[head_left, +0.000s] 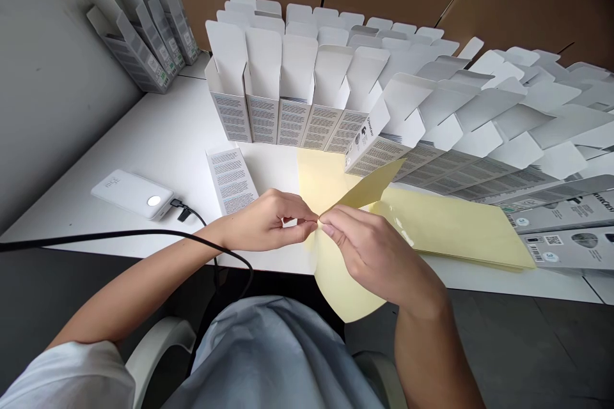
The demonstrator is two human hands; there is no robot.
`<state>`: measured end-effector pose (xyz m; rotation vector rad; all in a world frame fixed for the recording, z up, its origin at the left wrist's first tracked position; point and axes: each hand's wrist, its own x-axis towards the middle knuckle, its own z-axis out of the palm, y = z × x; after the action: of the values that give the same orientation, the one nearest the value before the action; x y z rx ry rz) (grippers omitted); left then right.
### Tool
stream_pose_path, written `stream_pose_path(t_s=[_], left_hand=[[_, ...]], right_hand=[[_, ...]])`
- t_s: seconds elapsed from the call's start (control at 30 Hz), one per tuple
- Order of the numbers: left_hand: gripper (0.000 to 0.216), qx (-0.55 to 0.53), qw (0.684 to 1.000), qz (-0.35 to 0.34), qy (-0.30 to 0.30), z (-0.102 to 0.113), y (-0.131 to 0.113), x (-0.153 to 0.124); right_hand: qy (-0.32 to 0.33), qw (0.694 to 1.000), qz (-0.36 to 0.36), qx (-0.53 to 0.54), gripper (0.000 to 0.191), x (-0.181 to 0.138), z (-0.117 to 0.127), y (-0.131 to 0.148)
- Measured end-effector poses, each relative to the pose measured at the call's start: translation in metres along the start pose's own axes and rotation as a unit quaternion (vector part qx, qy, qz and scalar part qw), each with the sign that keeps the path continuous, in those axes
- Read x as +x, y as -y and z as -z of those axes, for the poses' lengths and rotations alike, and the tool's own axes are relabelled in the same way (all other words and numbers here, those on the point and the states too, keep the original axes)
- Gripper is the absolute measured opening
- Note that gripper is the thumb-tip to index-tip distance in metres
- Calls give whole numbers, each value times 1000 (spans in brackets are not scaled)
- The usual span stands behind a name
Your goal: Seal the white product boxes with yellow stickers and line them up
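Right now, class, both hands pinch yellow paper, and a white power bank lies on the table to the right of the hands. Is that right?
Not quite. The head view shows the white power bank on the table to the left of the hands. The left hand and right hand do pinch yellow paper.

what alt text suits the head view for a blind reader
A person's left hand and right hand pinch a pale yellow sheet at a white table. Open boxes stand in rows behind; a yellow stack lies to the right, a white power bank to the left.
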<state>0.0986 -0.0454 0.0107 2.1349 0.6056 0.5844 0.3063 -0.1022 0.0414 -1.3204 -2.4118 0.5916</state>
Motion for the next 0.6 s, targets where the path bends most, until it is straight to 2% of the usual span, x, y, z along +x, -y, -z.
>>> stream_pose_path(t_s=[0.6], left_hand=[[28,-13,1000,-10,-3,-2,3,1]], right_hand=[[-15,1000,-3,7,22,0,-4,-2]])
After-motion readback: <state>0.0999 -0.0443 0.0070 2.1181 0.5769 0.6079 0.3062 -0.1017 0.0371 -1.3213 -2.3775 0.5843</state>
